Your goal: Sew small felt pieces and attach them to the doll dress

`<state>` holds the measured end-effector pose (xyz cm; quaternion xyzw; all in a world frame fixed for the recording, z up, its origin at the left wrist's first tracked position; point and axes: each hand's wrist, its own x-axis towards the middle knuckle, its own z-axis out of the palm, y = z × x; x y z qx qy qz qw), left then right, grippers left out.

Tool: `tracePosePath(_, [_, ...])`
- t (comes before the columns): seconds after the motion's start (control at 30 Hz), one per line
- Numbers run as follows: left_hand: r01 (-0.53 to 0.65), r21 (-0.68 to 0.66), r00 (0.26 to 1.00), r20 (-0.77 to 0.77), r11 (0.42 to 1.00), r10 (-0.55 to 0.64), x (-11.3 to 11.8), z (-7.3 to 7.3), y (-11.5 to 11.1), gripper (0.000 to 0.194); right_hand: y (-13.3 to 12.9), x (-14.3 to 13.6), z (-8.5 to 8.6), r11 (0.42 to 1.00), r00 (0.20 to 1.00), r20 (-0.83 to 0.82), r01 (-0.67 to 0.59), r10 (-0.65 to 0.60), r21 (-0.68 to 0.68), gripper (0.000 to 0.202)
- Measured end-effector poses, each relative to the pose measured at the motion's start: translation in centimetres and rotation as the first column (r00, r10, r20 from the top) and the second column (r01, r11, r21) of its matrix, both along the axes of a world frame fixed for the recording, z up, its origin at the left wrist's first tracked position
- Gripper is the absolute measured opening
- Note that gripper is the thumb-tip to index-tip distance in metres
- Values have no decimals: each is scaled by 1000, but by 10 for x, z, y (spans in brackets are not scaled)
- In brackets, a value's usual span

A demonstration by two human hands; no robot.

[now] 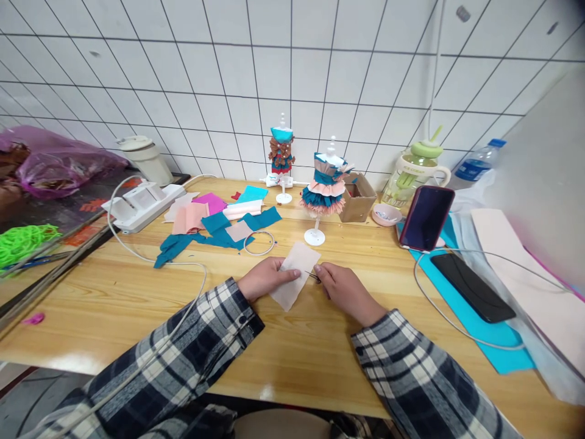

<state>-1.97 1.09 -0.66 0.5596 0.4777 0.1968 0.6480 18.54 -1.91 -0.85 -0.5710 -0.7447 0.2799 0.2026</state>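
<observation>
My left hand (pixel 267 277) is closed on a pale pink piece of crepe paper (pixel 299 259), thumb on top and fingers beneath. From the closed fingers of my right hand (pixel 345 289) stick out the thin metal blades of small scissors (pixel 312 276), at the paper's right edge; their handles are hidden in the grip. Just beyond the paper stands a small white dress form (pixel 315 236) wearing a layered teal and pink paper dress (pixel 323 194). Behind it, to the left, is a second form with a brown and teal dress (pixel 281 152). A white ring (pixel 259 243) lies near my left hand.
Teal, pink and magenta paper scraps (pixel 214 222) lie left of the ring, beside a power strip (pixel 144 204). A cardboard box (pixel 357 198), small bowl (pixel 386 214), upright phone (pixel 427 216), green-lidded jug (pixel 414 174) and flat phone (pixel 473 286) are at right. A cable crosses my left sleeve.
</observation>
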Motion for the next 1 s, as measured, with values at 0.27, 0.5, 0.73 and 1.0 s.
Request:
tracePosePath(0.27, [28,62,999,-43,998,-25,0,-6,1,48,-1,-5,-3,1000,1000,3,19,-19,5,38])
tracePosePath(0.5, [5,71,999,-39,997,-2,0,-7,2,48,-2,-6,-3,999,999,5,41,-41,5,37])
tracePosePath(0.73, [-7,71,1000,-24,997,8,1,-7,1,45,-1,-7,-5,999,999,24,43,-42,-4,36])
tracePosePath(1.0, [15,104,997,-71,994,-8,1,-6,1,47,-1,-9,-4,998,998,30,60,-60,-18,36])
